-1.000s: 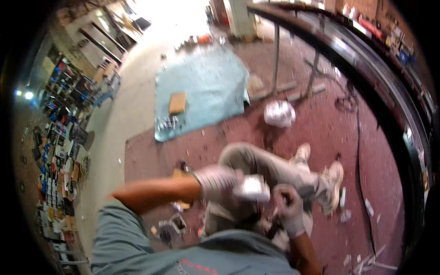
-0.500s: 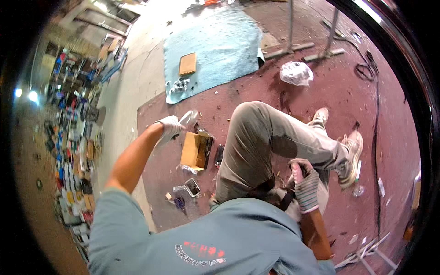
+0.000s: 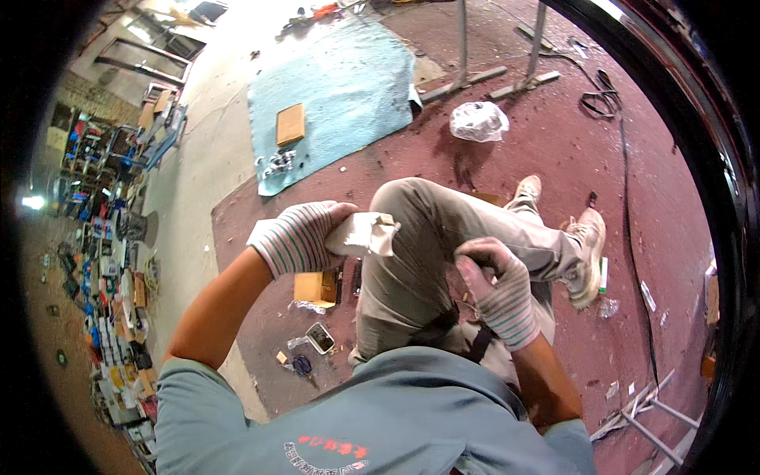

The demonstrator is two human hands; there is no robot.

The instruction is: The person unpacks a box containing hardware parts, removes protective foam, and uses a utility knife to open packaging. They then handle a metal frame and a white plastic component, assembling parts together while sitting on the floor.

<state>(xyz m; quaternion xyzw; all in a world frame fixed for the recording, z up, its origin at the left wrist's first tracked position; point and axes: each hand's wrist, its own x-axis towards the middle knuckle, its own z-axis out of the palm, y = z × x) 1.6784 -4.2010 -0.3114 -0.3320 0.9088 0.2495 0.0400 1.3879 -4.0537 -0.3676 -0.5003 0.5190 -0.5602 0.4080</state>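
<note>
My left hand (image 3: 305, 233), in a striped knit glove, is closed around a small crumpled white packet (image 3: 372, 234). The packet's torn-looking end sticks out toward my bent knee (image 3: 404, 206). Over my lap, my right hand (image 3: 500, 297) wears a matching glove; its fingers are curled with the thumb close to the index finger. Whatever they may pinch is too small to see. Below my left hand, an open cardboard box (image 3: 315, 288) stands on the floor, partly hidden by that hand.
A small tray (image 3: 320, 338) and dark blue scissors-like handles (image 3: 302, 365) lie near the box. Beyond is a light-blue mat (image 3: 340, 95) bearing a brown carton (image 3: 290, 124). A white plastic bag (image 3: 479, 121), metal stand legs (image 3: 467, 83) and a black cable (image 3: 625, 182) are to the right.
My left hand has come from beside the box toward my knee, carrying the white packet. My right hand has risen slightly from my lap toward the left. The view has shifted.
</note>
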